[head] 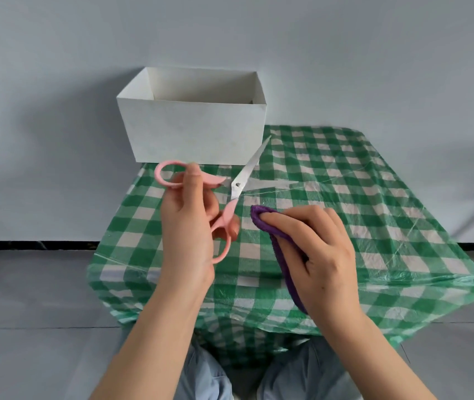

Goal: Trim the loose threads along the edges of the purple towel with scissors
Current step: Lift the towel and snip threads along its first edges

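In the head view, the left hand (pixel 185 226) is curled through the pink handles of the scissors (pixel 231 197), thumb in the far loop and fingers in the near one, so the blades stand spread wide, pointing far and right, probably ready for a cut. Just right of it, the right hand (pixel 313 252) pinches the purple towel (pixel 279 249) folded, fingers clamped over it, leaving one edge exposed toward the blades; no loose thread is visible. Both hover over the checked tablecloth (pixel 374 197). The white box (pixel 192 128) sits at the far left corner, perhaps for trimmings.
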### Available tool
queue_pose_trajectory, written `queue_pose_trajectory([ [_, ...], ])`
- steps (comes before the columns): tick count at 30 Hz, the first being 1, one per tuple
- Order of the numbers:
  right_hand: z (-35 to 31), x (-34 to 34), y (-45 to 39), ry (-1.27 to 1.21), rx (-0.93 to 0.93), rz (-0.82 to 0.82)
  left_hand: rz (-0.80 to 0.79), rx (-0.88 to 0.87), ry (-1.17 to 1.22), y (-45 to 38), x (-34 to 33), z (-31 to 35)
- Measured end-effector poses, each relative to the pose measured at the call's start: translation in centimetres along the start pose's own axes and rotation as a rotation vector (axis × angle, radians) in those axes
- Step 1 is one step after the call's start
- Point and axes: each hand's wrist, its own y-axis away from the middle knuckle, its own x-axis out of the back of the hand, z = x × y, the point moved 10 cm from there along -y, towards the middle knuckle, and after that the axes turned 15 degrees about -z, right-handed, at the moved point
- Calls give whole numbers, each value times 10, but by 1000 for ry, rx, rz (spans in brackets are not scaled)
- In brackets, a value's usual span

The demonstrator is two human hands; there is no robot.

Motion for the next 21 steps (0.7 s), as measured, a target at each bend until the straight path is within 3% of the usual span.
queue_pose_trajectory([
  [5, -12, 9, -17, -36, 22, 59, -33, -27, -72, 3, -6, 0],
  [9, -19, 0, -29, 3, 32, 18, -30, -55, -195, 3, -7, 3],
  [16, -7, -4, -12, 58, 21, -1, -32, 26, 3, 2, -3, -6],
  [21, -17, 4, -12, -35, 24, 64, 9, -19, -119, 1, -2, 0],
])
